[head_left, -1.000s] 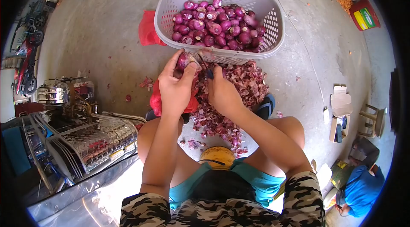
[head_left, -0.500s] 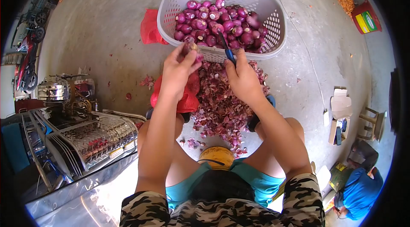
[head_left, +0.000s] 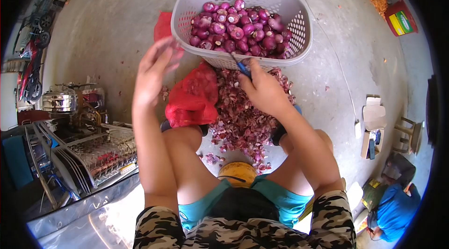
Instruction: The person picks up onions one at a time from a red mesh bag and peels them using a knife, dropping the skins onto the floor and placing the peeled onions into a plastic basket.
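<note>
My left hand (head_left: 154, 69) is up at the left of the basket, its fingers apart and slightly blurred, with no onion visible in it. My right hand (head_left: 265, 89) grips the blue handle of a small knife (head_left: 243, 68), its dark blade pointing up-left toward the basket's near rim. Many peeled red onions (head_left: 238, 32) fill the bottom of a grey perforated plastic basket (head_left: 301, 24). Below the basket, between my feet, lies a heap of onion skins (head_left: 243, 113). A red mesh bag (head_left: 194, 97) with a bulging shape rests beside the heap, under my left hand.
A red cloth or bag (head_left: 162, 25) lies left of the basket. A yellow bucket (head_left: 237, 174) stands between my legs. Metal racks (head_left: 100, 148) are at left; a cardboard box (head_left: 372, 129), a stool (head_left: 408, 135) and a person in blue (head_left: 397, 211) are at right.
My left hand has moved left, away from the knife, and its fingers have spread; the onion it held is gone from it. The knife has tilted and dropped slightly toward the basket's rim.
</note>
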A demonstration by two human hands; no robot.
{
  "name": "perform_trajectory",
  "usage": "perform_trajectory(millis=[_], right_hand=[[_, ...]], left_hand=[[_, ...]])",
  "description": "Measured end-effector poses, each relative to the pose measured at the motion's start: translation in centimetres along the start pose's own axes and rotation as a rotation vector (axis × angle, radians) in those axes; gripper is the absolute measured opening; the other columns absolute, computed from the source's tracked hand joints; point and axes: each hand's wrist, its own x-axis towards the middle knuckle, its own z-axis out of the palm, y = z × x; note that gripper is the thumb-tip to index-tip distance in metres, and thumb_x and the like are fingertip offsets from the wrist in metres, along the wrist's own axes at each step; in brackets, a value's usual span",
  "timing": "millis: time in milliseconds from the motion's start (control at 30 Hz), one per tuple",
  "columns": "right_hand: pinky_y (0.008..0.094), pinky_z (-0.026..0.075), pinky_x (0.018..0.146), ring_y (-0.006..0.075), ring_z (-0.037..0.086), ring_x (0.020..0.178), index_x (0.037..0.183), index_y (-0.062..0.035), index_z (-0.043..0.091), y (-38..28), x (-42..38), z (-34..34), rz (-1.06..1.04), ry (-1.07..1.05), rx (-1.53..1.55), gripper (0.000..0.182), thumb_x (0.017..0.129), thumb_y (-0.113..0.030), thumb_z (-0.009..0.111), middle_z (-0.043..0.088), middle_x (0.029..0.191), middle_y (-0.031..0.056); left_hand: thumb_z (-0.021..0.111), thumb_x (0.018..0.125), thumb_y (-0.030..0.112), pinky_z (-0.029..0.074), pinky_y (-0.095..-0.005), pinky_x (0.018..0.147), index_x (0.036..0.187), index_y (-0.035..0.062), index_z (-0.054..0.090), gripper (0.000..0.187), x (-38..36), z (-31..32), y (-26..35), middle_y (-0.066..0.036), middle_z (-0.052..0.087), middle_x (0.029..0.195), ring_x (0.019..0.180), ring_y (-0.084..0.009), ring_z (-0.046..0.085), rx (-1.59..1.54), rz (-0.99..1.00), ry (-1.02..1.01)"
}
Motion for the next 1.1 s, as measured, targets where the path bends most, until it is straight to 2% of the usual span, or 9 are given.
perform_trajectory(millis=[67, 200, 267, 333, 400, 500, 567, 800, 1100], right_hand=[[0.0545, 0.045, 0.064, 0.0466, 0.058, 0.07, 0.111, 0.0053, 0.037, -0.1, -0.2, 0.2, -0.033, -0.046, -0.03, 0.037, 0.088, -0.019, 0.051, 0.059, 0.07, 0.0287], [0.0533, 0.045, 0.067, 0.0455, 0.059, 0.076, 0.11, 0.0055, 0.037, -0.7, -0.2, 0.1, -0.04, -0.139, -0.076, 0.036, 0.086, -0.018, 0.053, 0.06, 0.076, 0.0289], [0.0533, 0.045, 0.067, 0.0453, 0.059, 0.076, 0.109, 0.0054, 0.037, -0.8, 0.0, 0.1, -0.025, -0.173, -0.072, 0.036, 0.086, -0.017, 0.053, 0.06, 0.076, 0.0282], [0.0521, 0.044, 0.065, 0.0451, 0.058, 0.071, 0.112, 0.0045, 0.037, -0.1, 0.2, 0.6, -0.068, -0.134, -0.062, 0.038, 0.087, -0.018, 0.054, 0.058, 0.072, 0.0278], [0.0515, 0.043, 0.063, 0.0448, 0.058, 0.07, 0.114, 0.0039, 0.037, 0.4, 0.4, 0.5, -0.086, -0.118, -0.073, 0.04, 0.087, -0.019, 0.055, 0.058, 0.069, 0.0275], [0.0515, 0.043, 0.063, 0.044, 0.058, 0.072, 0.111, 0.0024, 0.037, 0.5, 0.2, 0.8, -0.098, -0.109, -0.096, 0.037, 0.086, -0.018, 0.056, 0.057, 0.069, 0.0273], [0.052, 0.043, 0.063, 0.0442, 0.058, 0.072, 0.108, 0.0017, 0.038, 0.4, 0.2, 0.7, -0.076, -0.165, -0.102, 0.035, 0.086, -0.018, 0.056, 0.057, 0.07, 0.0274], [0.0511, 0.042, 0.062, 0.044, 0.057, 0.07, 0.103, 0.0006, 0.038, 1.7, 1.0, 1.0, -0.109, -0.19, -0.144, 0.032, 0.086, -0.017, 0.057, 0.057, 0.071, 0.0253], [0.05, 0.044, 0.062, 0.0421, 0.059, 0.073, 0.102, -0.0002, 0.039, 1.9, 1.3, 0.6, -0.079, -0.265, -0.166, 0.031, 0.085, -0.018, 0.058, 0.059, 0.073, 0.0231]], left_hand=[[0.047, 0.095, 0.025, 0.046, -0.0309, 0.084, 0.125, 0.005, 0.05, 0.035, -1.7, -2.7, -0.4, -0.01, 0.061, 0.114, 0.103, -0.0185, 0.059, 0.066, -0.165, -0.054], [0.051, 0.094, 0.028, 0.048, -0.029, 0.078, 0.116, 0.0038, 0.056, 0.033, -1.8, -6.9, -5.5, -0.008, 0.065, 0.102, 0.091, -0.0151, 0.061, 0.28, -0.47, -0.453], [0.055, 0.091, 0.028, 0.048, -0.028, 0.077, 0.115, 0.0036, 0.057, 0.034, -2.5, -7.5, -11.3, -0.009, 0.066, 0.101, 0.089, -0.0159, 0.061, 0.344, -0.594, -0.539], [0.054, 0.092, 0.027, 0.049, -0.0262, 0.072, 0.114, 0.0023, 0.056, 0.033, -3.1, -7.1, -16.6, -0.01, 0.066, 0.097, 0.088, -0.0151, 0.061, 0.152, -0.681, -0.574], [0.056, 0.09, 0.024, 0.049, -0.0261, 0.071, 0.113, 0.0021, 0.057, 0.032, -2.7, -6.7, -22.4, -0.01, 0.066, 0.095, 0.087, -0.0149, 0.062, 0.092, -0.831, -0.625], [0.056, 0.086, 0.024, 0.048, -0.0285, 0.07, 0.111, 0.0032, 0.058, 0.033, -1.7, -5.8, -33.3, -0.01, 0.065, 0.093, 0.083, -0.0158, 0.061, 0.829, -0.225, -0.816], [0.056, 0.086, 0.024, 0.048, -0.0286, 0.07, 0.111, 0.0032, 0.058, 0.033, -0.4, -4.4, -36.0, -0.01, 0.065, 0.092, 0.083, -0.0158, 0.061, 1.007, -0.122, -0.773], [0.055, 0.085, 0.024, 0.048, -0.0288, 0.07, 0.111, 0.0034, 0.058, 0.033, 2.0, -2.3, -37.2, -0.009, 0.065, 0.092, 0.083, -0.0156, 0.061, 1.062, -0.26, -0.653], [0.055, 0.084, 0.024, 0.048, -0.029, 0.069, 0.11, 0.0037, 0.058, 0.033, 2.7, -0.9, -37.4, -0.009, 0.065, 0.091, 0.083, -0.0154, 0.061, 1.021, -0.297, -0.626]])
